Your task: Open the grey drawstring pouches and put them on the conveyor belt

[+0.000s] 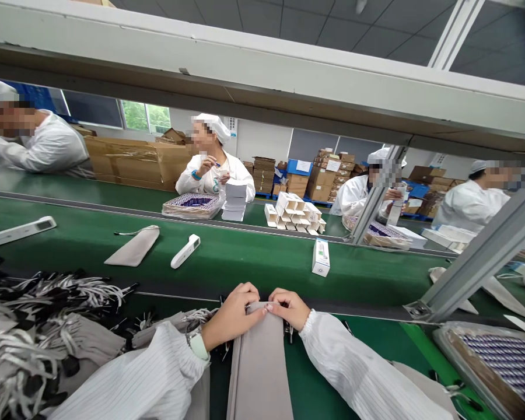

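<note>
Beneath the fingers (256, 317), long grey cloth pouches (263, 367) lie layered.

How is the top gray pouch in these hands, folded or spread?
Spread: the pouch shows one long, smooth face; its near end is out of view.

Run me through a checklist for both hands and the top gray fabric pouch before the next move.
1. Left hand on the gray fabric pouch at its far edge: ok.
2. Right hand on that same edge: ok.
3. Pouch mouth open: cannot tell; fingers cover it.
4. Whole pouch in view: not ok; its near end runs out of frame.
5. White handheld device on the green belt, apart from both hands: ok.
</note>
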A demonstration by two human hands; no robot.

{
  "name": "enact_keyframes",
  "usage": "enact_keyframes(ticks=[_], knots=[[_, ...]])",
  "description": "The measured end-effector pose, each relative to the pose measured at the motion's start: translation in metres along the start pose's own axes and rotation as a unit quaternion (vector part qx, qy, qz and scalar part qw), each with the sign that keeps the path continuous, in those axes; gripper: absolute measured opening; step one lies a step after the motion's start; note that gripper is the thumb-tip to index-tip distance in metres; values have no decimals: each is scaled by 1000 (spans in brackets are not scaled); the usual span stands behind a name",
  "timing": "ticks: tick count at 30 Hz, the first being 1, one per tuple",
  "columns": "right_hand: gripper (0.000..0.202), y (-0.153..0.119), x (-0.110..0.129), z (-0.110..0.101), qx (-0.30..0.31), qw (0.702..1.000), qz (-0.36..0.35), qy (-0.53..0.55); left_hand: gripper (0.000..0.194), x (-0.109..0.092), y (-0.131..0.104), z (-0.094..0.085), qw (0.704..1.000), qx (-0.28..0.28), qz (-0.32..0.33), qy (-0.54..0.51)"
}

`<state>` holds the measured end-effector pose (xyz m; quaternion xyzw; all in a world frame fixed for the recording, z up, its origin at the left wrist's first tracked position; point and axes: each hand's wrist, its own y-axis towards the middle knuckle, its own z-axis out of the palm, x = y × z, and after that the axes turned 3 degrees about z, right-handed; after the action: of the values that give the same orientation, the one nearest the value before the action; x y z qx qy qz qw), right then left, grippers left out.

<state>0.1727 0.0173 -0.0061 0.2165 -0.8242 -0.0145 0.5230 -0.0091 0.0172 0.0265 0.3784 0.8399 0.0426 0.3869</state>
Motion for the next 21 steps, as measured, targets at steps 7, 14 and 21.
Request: enact_keyframes(ticks=[7, 14, 21], knots=[[35, 2, -2, 1, 2, 999, 7, 51, 23, -1, 2, -4, 986, 14, -4, -165], [28, 2, -5, -7, -8, 997, 63, 39, 26, -3, -3, 3, 997, 33, -1, -68], [18, 46, 12, 1, -84, 983, 159, 24, 22, -4, -6, 5, 999, 14, 44, 26]])
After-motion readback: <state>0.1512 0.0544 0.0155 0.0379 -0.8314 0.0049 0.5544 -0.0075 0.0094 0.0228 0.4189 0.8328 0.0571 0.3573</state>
